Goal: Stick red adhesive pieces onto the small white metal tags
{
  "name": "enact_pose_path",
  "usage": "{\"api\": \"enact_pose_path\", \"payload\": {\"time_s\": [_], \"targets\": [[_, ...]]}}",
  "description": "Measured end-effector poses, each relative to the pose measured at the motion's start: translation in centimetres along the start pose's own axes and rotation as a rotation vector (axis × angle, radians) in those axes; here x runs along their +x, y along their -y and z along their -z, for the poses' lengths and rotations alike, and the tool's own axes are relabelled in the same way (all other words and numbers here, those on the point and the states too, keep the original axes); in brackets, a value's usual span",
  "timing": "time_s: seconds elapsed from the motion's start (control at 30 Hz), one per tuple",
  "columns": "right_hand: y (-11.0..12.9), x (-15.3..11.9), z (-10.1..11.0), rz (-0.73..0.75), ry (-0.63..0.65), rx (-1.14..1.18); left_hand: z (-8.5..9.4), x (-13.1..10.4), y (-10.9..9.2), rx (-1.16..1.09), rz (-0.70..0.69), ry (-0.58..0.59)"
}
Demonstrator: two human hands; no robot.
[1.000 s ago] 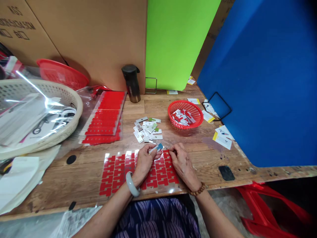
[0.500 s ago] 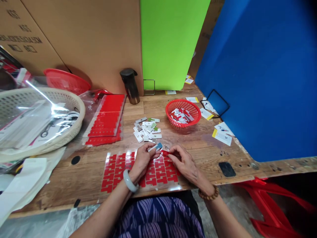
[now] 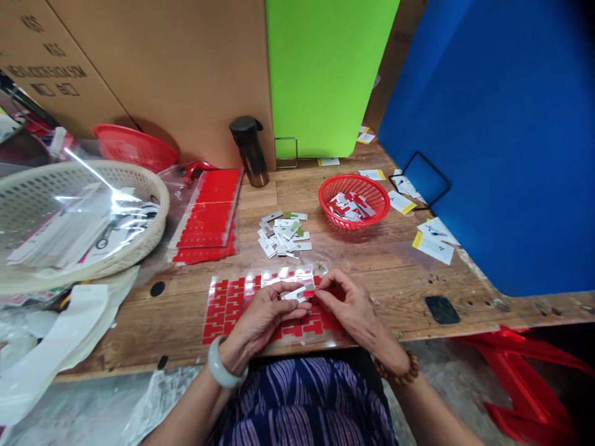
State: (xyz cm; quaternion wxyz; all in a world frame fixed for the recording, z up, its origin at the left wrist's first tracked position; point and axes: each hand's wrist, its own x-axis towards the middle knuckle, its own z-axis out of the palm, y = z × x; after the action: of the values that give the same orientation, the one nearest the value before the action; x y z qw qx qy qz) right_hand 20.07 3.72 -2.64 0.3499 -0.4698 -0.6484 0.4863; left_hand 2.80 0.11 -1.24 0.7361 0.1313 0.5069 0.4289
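My left hand (image 3: 260, 314) pinches a small whitish rectangular plate (image 3: 291, 296) with a slot in it, above the table. At the plate's right end, the thumb and fingertips of my right hand (image 3: 353, 306) close on a small red sticker (image 3: 308, 293). This sticker lies against the plate; whether it is fully stuck cannot be made out. Beneath both hands is a clear sheet of red T-shaped stickers (image 3: 223, 305), partly covered by them. Just beyond it lies a loose pile of similar small plates (image 3: 282, 238), some with green or grey parts.
A red basket (image 3: 326, 215) holds plates with red pieces. To the left are stacked red sticker sheets (image 3: 211, 204) and a large cream basket (image 3: 160, 217). A dark tumbler (image 3: 253, 155) stands behind. Blue (image 3: 502, 155) and green (image 3: 325, 74) boards rise at the back; cards lie near them.
The plate in my left hand has turned from its bluish face to a whitish one. My right hand has brought the red sticker onto its end. The view has shifted slightly.
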Motion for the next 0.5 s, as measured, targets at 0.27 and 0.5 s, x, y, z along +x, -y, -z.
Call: {"api": "enact_pose_path", "payload": {"time_s": [0.27,0.5], "targets": [[0.73,-0.47,-0.23,0.054,0.070,-0.096,-0.53,-0.28,0.10,0.011,0.013,0.024],[0.39,-0.50,-0.26,0.065,0.078,-0.091,-0.92,-0.44,-0.08,0.035,0.014,0.023]]}}
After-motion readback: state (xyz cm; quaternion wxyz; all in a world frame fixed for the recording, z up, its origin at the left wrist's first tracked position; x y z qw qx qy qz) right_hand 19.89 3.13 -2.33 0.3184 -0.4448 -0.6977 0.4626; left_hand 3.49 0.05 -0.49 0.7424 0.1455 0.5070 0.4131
